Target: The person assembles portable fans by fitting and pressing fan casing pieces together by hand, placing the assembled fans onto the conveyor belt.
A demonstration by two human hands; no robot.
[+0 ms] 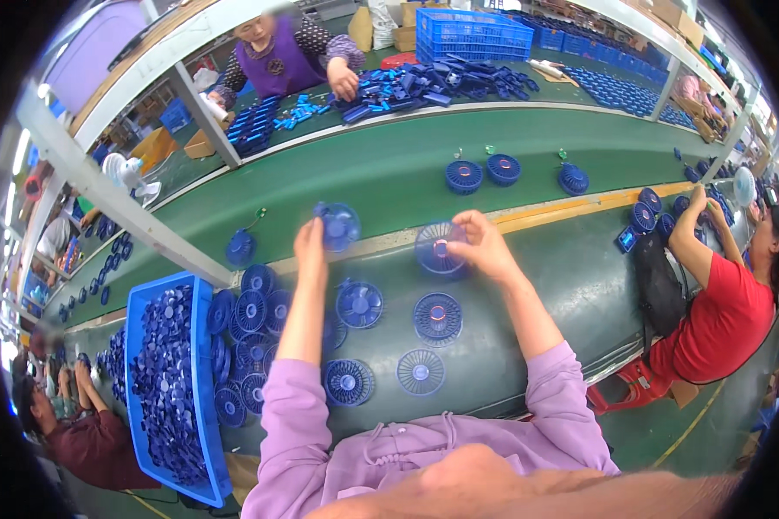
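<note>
My left hand [310,248] is closed on a small blue fan head [341,227] with see-through blades, lifted above the dark green worktable. To its right, my right hand [486,248] pinches a round blue fan grille [433,251] by its right edge. The two parts are apart. Below them on the table lie another fan head [359,304], a grille with a reddish ring [438,319], a paler grille [421,372] and a further round grille [349,382]. Left of my left forearm, several grilles [251,311] are heaped together.
A blue crate [205,372] full of small dark blue caps stands at left. Beyond a low ledge runs a green conveyor belt [355,186] with fan heads [464,176]. A slanted metal post [121,195] rises at left. Co-workers sit across and to both sides.
</note>
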